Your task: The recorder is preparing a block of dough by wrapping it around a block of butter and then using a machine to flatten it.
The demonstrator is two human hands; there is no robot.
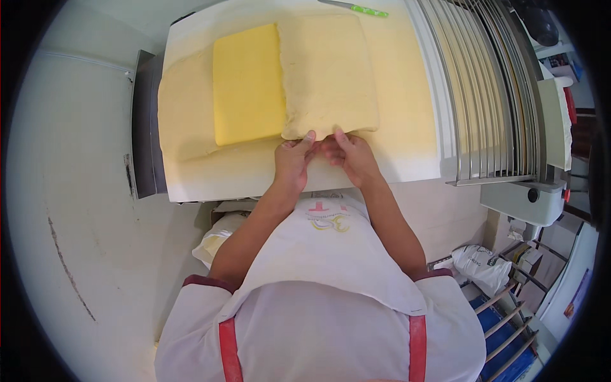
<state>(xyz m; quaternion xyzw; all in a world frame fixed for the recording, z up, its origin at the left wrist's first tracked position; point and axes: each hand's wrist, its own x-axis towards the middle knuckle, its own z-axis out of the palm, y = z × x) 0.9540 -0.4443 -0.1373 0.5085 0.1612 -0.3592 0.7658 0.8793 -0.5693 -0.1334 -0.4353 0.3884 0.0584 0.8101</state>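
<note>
A sheet of pale dough (184, 108) lies on the white work surface, with a flat yellow slab that looks like butter (248, 86) on top of it. The dough's right part is folded over (328, 73) and covers the right side of the slab; the slab's left part shows bare. At the near edge of this fold, my left hand (294, 156) pinches the dough between thumb and fingers. Close beside it on the right, my right hand (351, 156) pinches the same edge. The fingertips of both hands are partly hidden under the dough.
A knife with a green handle (369, 11) lies at the far edge. To the right stands a machine with a metal bar guard (487, 95). A dark metal ledge (147, 124) borders the surface on the left. A white plastic bag (480, 267) sits low at the right.
</note>
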